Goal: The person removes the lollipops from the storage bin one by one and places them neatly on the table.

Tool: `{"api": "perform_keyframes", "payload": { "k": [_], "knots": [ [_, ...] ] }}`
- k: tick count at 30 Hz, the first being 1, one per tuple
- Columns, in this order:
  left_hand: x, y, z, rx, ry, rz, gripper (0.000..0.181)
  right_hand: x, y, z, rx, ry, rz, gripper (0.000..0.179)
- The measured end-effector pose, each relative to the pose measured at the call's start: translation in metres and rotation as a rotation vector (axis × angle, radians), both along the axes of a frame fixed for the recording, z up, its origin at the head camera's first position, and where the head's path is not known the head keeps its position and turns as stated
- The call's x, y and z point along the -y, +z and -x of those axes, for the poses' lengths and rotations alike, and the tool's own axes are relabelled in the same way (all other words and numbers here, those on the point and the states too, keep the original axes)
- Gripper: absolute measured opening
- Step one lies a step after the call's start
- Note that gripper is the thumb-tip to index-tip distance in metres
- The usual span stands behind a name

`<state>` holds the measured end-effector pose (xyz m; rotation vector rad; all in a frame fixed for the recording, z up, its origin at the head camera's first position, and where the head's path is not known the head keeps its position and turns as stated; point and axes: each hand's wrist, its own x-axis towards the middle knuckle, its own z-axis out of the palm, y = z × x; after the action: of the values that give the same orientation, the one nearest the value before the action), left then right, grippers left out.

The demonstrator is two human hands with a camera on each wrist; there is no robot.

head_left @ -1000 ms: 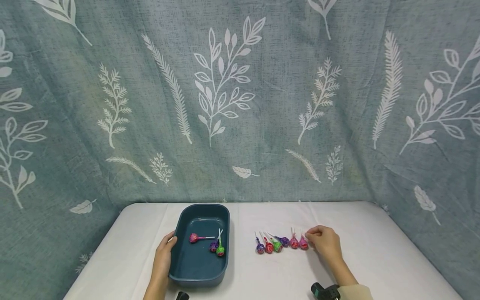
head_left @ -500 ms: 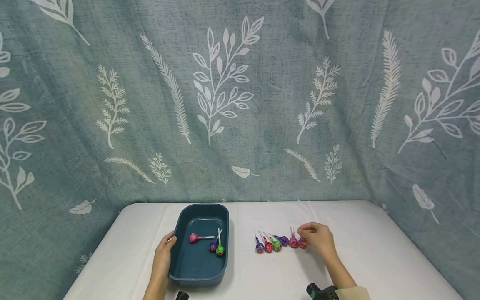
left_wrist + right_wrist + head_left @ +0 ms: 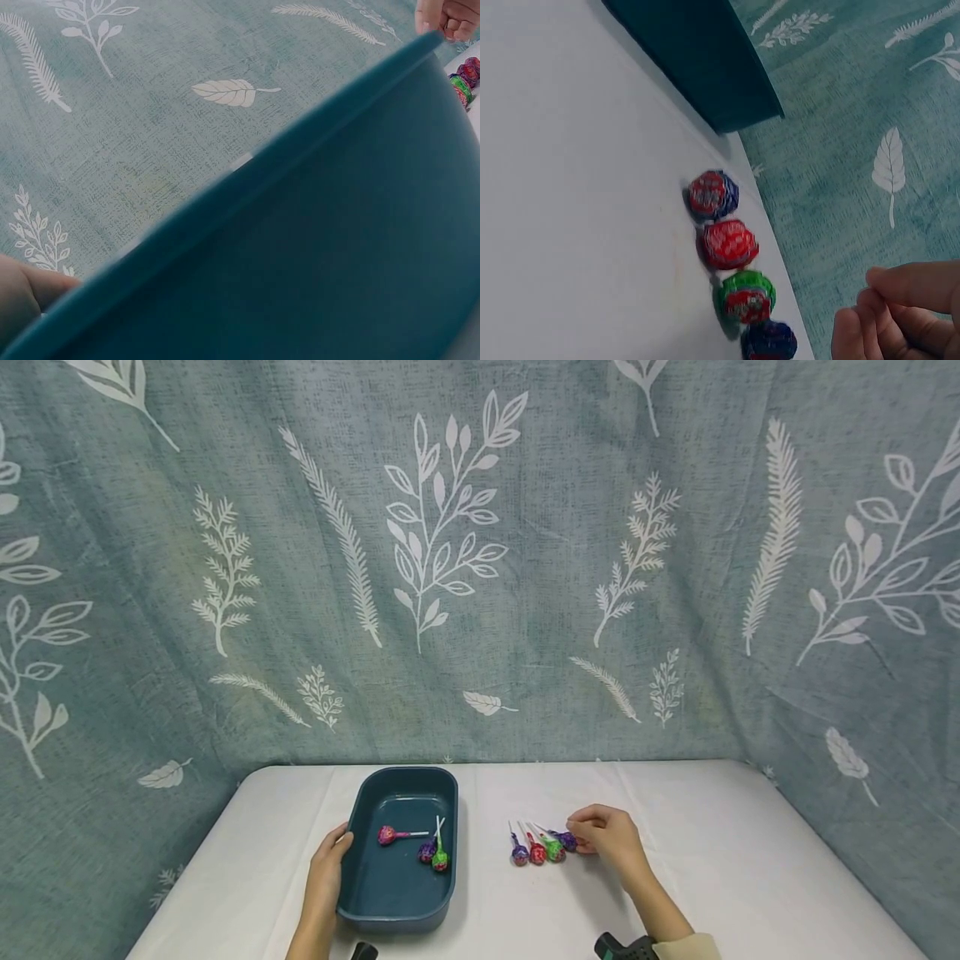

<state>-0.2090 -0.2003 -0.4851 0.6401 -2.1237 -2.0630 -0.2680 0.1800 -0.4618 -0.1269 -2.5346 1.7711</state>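
Observation:
My left hand holds the left side of a dark teal rectangular bin, fingers outside and thumb at the rim. Inside lie a pink lollipop, a purple lollipop and a green lollipop. My right hand is over the right end of a row of lollipops, its fingertips beside a purple lollipop. Its fingers are curled, thumb and fingertips together, and the right wrist view shows nothing between them. The pink lollipops seen earlier at that end are hidden by this hand.
Left of my right hand, a green lollipop, a red lollipop and a blue-purple lollipop lie side by side, sticks pointing away. A white cloth covers the table. Behind it hangs a leaf-patterned green-grey curtain.
My right hand has moved left along the row, from the rightmost pink lollipop to beside the purple one, covering the pink ones. My left hand and the bin have stayed put.

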Motion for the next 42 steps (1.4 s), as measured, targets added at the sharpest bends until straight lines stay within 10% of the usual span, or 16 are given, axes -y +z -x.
{"api": "perform_keyframes", "payload": {
  "k": [30, 42],
  "knots": [
    [0.000, 0.001, 0.000, -0.011, -0.007, 0.009, 0.053, 0.109, 0.031, 0.004, -0.092, 0.392, 0.112, 0.013],
    [0.000, 0.002, 0.000, 0.009, -0.010, 0.008, 0.053, 0.157, 0.042, 0.019, -0.060, 0.543, -0.015, 0.006]
  ]
}}
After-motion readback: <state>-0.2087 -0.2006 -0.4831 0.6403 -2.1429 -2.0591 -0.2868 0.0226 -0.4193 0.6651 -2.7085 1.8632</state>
